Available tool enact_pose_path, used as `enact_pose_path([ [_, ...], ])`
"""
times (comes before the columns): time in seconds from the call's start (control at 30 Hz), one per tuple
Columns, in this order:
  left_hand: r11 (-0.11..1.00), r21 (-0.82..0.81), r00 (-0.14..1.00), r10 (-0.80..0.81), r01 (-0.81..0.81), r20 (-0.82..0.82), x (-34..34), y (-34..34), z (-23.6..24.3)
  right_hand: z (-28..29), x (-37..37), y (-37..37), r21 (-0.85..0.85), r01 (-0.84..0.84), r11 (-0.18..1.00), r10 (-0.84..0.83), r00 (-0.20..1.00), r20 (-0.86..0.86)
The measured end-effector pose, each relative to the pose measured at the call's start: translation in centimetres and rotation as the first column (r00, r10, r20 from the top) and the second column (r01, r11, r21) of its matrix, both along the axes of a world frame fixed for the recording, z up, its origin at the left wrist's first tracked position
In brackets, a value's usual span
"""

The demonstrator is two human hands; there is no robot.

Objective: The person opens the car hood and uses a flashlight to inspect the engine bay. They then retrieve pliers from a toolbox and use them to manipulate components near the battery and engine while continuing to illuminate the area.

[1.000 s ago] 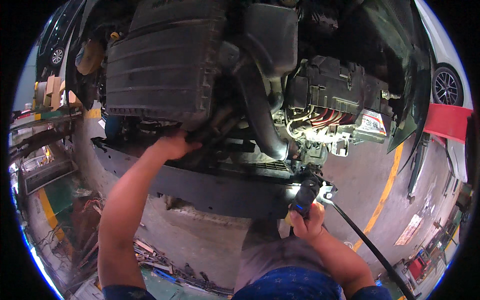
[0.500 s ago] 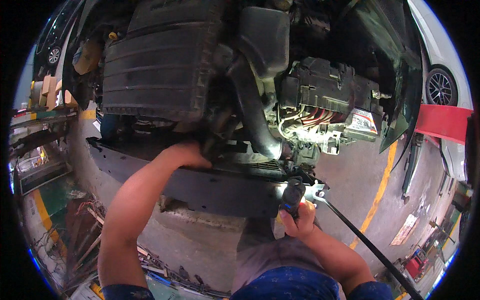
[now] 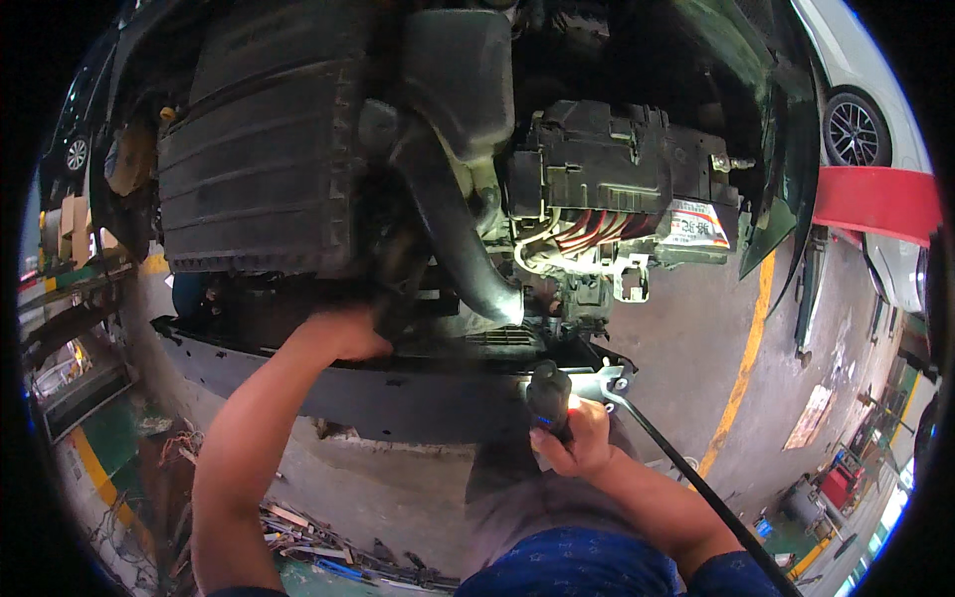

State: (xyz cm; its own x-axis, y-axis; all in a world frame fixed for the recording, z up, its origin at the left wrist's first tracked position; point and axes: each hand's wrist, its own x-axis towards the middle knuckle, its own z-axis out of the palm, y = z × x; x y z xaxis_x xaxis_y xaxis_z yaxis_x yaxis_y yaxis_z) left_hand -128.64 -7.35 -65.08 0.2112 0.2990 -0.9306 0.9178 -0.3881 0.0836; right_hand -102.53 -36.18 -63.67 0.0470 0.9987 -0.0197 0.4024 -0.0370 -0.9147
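My left hand (image 3: 350, 335) reaches over the dark front crossbeam (image 3: 428, 400) of a car into the shadowed gap below the ribbed black air filter box (image 3: 264, 164). Its fingers vanish in the dark, so what they touch is hidden. On the right, my right hand (image 3: 582, 438) is closed around a black flashlight (image 3: 548, 398), held upright just in front of the beam. Its light falls on the lower end of a thick black air hose (image 3: 448, 214) and on wires beside the black fuse box (image 3: 597, 164).
A long black bar (image 3: 686, 466) slants down right from a metal bracket (image 3: 607, 382) at the beam's end. A red lift arm (image 3: 875, 204) and a white car (image 3: 910, 129) stand at right. Scrap pieces (image 3: 328, 547) lie on the floor, lower left.
The view has shifted, so the engine parts and both hands sit further left in the picture. My left hand stays in the gap; my right still grips the flashlight.
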Motion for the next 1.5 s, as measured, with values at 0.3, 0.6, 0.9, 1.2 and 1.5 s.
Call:
enact_pose_path([
  [0.3, 0.764, -0.047, 0.599, 0.541, -0.643, 0.59, -0.1, -5.8, 9.9, 5.2, -5.9, 6.4, -0.347, 0.035, 0.937, -0.165, 0.921, -0.353],
  [0.6, 0.39, -0.447, -0.1, 0.653, -0.805, 0.751, -1.9, -14.3, 13.1, 4.8, -16.9, 14.8, 0.3, 0.032, 0.953, -0.006, 0.996, -0.086],
  [0.9, 0.369, 0.73, 0.653, -0.33, -0.575, 0.681, -12.2, -4.2, 5.9, 0.3, -10.3, 21.4, -0.793, -0.202, 0.575, 0.439, 0.894, 0.09],
  [1.2, 0.36, 0.677, 0.524, -0.439, -0.642, 0.73, -14.1, -1.8, 1.9, 0.2, -11.9, 24.3, -0.774, -0.444, 0.452, 0.731, 0.681, 0.037],
  [1.5, 0.348, 0.644, 0.491, -0.436, -0.681, 0.754, -15.0, -2.3, 1.0, -5.0, -15.3, 26.1, -0.112, -0.781, 0.614, 0.778, 0.575, 0.255],
])
